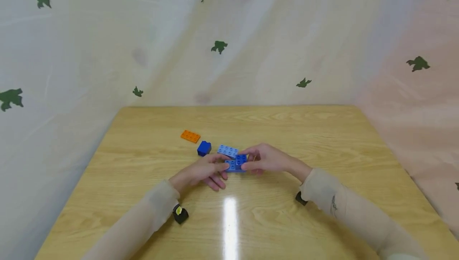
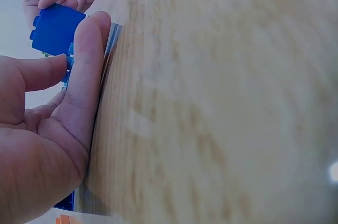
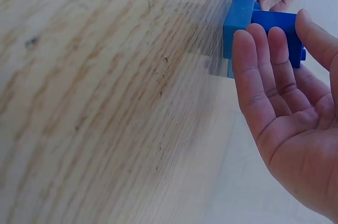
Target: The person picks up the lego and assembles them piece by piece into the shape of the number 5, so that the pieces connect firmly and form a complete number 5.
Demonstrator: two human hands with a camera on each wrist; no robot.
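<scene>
A lighter blue, oblong brick (image 1: 230,167) lies flat on the counter (image 1: 305,132), studs up, its left end between the left hand's (image 1: 204,170) thumb and fingers. On its right end sits a taller dark blue brick (image 1: 241,160), studs up, pinched by the right hand (image 1: 268,158).

Dark blue brick (image 1: 240,160), orange plate (image 1: 190,136)

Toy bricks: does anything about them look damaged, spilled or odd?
Nothing really stands out. The orange eight-stud plate lies askew, apart from the others, but shows no visible damage. The dark blue four-stud brick sits over one end of the lower blue brick.
</scene>
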